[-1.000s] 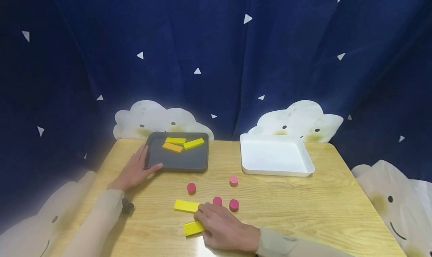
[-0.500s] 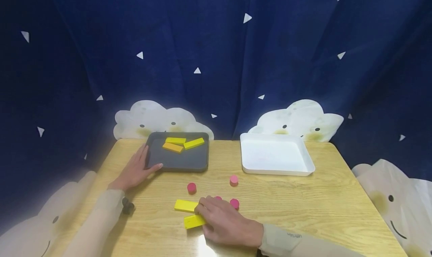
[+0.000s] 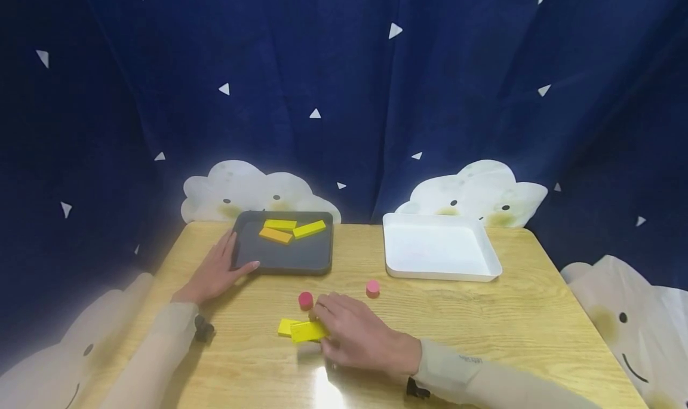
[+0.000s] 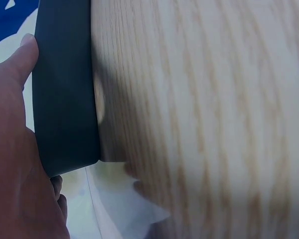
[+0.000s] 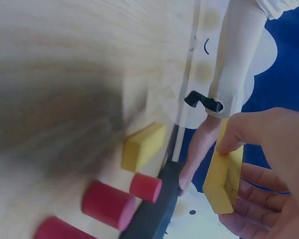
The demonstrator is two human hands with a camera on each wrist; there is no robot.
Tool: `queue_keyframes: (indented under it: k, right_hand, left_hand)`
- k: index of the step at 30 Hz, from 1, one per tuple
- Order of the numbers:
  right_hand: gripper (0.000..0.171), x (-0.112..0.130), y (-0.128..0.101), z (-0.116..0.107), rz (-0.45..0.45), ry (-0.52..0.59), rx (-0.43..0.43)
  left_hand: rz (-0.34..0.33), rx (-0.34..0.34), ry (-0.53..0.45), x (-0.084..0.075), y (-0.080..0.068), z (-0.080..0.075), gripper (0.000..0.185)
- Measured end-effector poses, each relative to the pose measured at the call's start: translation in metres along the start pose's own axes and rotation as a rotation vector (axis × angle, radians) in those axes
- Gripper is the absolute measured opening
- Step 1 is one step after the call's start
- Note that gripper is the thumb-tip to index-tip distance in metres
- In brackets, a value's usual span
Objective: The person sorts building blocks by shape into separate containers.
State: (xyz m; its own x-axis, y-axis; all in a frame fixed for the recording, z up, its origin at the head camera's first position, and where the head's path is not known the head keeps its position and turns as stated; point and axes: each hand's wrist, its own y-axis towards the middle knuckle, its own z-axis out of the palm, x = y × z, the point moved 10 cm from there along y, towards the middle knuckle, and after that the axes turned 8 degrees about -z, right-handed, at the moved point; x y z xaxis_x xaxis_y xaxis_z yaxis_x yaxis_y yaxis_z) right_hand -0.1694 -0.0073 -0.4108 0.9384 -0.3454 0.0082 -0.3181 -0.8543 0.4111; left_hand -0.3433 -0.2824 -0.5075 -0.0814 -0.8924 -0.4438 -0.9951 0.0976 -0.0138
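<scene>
The right hand (image 3: 357,337) pinches a yellow block (image 3: 307,331) between thumb and fingers, lifted just off the table (image 3: 484,319) — its long axis runs left to right, the left end overlapping a second yellow block (image 3: 286,326) lying flat. Bare wood opens to the right. Just beyond sit two pink cylinders (image 3: 306,300), then a white tray (image 3: 441,248). The left hand (image 3: 215,271) rests flat, fingers straight, against the black tray's (image 3: 282,260) near-left edge — three yellow blocks inside.
</scene>
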Motion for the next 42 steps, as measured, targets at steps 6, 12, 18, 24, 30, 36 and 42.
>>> queue_keyframes:
  k: [6,12,18,24,30,36,42]
  right_hand:
    - [0.04,-0.015,0.012,-0.011,0.018,-0.008,-0.009]
    - [0.036,-0.029,0.027,-0.025,-0.002,-0.026,-0.057]
    - [0.032,-0.054,0.042,-0.033,0.043,0.01,-0.067]
    - [0.034,-0.076,0.059,-0.04,0.052,-0.013,-0.085]
    - [0.036,-0.097,0.074,-0.033,0.071,-0.026,-0.064]
    - [0.04,-0.117,0.091,-0.018,0.109,-0.019,-0.015]
    - [0.039,-0.139,0.104,0.001,0.144,-0.02,0.026]
  left_hand:
    - [-0.001,-0.007,-0.001,-0.001,0.0,0.0,0.113]
    - [0.008,-0.014,0.004,-0.003,-0.001,-0.003,0.112]
    - [0.017,-0.021,-0.004,-0.005,-0.003,-0.004,0.113]
    - [0.019,-0.032,-0.023,-0.006,-0.003,-0.005,0.113]
    - [0.0,-0.011,0.0,0.001,0.0,-0.001,0.113]
    - [-0.009,-0.004,-0.005,0.003,0.0,-0.001,0.113]
    - [-0.011,0.003,0.0,0.003,0.001,0.002,0.114]
